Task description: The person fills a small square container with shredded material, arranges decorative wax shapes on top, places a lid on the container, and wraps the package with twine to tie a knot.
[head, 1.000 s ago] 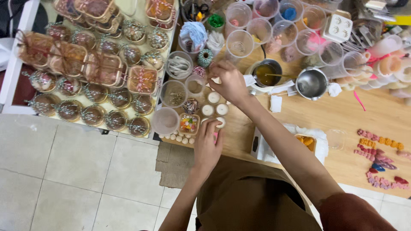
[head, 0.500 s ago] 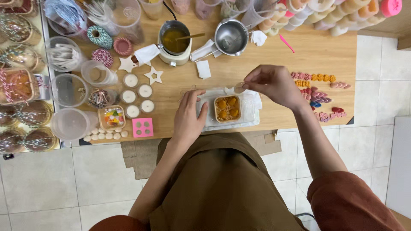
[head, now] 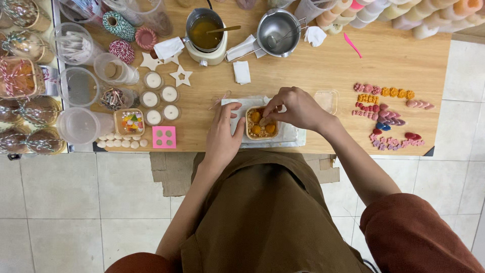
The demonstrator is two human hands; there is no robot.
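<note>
Centre frame: left hand [head: 222, 135], fingers loosely open, steadying square candle mould [head: 261, 123]; right hand [head: 295, 107] pinching small piece inside. Best placed gently, mould kept level.

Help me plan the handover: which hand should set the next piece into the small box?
Right hand, probably: its fingertips are already over the box; the left hand steadies its side.
</note>
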